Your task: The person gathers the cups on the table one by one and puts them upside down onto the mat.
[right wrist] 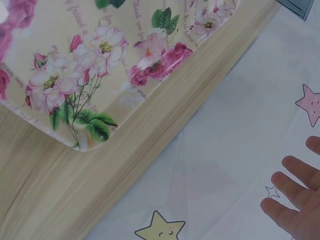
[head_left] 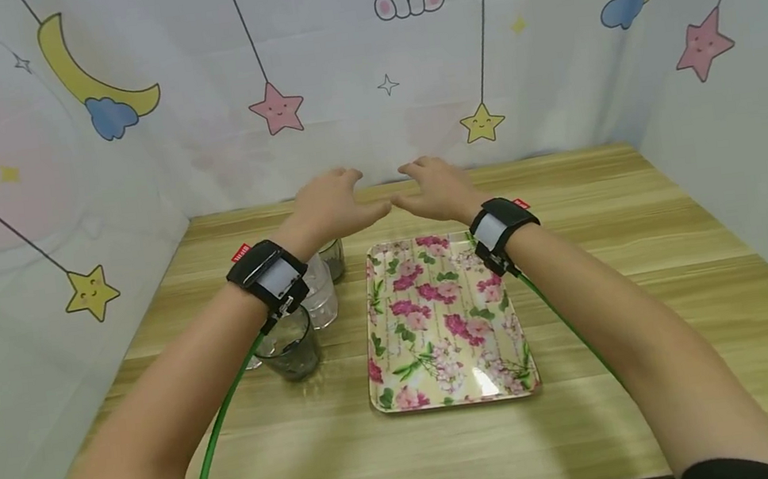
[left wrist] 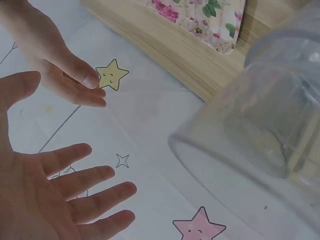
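Observation:
Both hands are raised over the far end of the table, fingers spread and nothing held. My left hand point(head_left: 331, 206) and right hand point(head_left: 441, 191) face each other, their thumb tips close together; whether they touch I cannot tell. Below them lies a rectangular floral tray point(head_left: 438, 329), nearest the right hand. Left of the tray stand a grey-tinted glass point(head_left: 293, 354), a clear glass point(head_left: 321, 295) and another grey glass point(head_left: 334, 260), partly covered by the left forearm. A clear glass point(left wrist: 215, 130) looms close in the left wrist view, beside the open left palm.
The wooden table point(head_left: 647, 271) reaches to a curtain point(head_left: 348, 60) printed with stars and moons along the back and sides. A green cable point(head_left: 209, 453) runs from the left wrist strap, and another green cable point(head_left: 567, 321) lies along the right forearm.

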Action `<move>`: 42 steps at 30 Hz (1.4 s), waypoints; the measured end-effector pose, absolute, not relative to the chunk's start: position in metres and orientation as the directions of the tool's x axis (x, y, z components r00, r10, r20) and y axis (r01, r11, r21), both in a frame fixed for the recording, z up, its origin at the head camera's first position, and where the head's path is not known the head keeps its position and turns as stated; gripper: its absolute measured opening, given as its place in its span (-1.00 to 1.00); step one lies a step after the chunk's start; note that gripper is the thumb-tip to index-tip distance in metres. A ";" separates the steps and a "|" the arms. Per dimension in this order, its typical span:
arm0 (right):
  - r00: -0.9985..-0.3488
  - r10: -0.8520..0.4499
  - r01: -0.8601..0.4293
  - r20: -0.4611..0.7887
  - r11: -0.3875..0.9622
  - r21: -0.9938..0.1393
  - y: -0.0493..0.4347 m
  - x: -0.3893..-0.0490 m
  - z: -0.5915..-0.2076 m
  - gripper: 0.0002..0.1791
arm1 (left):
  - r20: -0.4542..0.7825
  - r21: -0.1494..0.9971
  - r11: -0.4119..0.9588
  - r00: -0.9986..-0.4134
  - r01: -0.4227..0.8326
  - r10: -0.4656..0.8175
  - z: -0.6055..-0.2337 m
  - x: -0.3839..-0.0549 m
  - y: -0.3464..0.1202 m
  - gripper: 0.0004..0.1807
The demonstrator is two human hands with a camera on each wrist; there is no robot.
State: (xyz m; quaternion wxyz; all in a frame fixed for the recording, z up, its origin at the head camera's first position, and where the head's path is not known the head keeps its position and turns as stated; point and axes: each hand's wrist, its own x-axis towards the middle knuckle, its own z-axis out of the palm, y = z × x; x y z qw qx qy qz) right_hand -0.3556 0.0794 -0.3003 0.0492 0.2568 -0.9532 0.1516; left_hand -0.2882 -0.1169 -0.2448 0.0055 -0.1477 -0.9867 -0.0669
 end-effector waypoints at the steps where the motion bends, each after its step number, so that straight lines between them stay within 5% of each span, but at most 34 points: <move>1: -0.860 -0.478 -0.509 0.177 0.820 -0.260 0.079 -0.356 -0.300 -0.23 | 0.031 0.124 0.946 -0.954 0.301 0.300 -0.244 -0.286 -0.117 -0.12; 12: -0.814 -0.551 -0.581 0.183 0.772 -0.258 0.061 -0.342 -0.300 -0.25 | 0.041 0.106 0.933 -0.939 0.344 0.341 -0.240 -0.265 -0.131 -0.13; 29: -0.751 -0.634 -0.657 0.187 0.684 -0.317 0.028 -0.321 -0.302 -0.29 | -0.051 0.195 0.959 -0.974 0.208 0.222 -0.245 -0.232 -0.198 -0.04; 42: -0.648 -0.740 -0.760 0.180 0.610 -0.226 -0.003 -0.302 -0.301 -0.32 | -0.118 0.208 0.963 -0.973 0.171 0.199 -0.252 -0.219 -0.229 0.07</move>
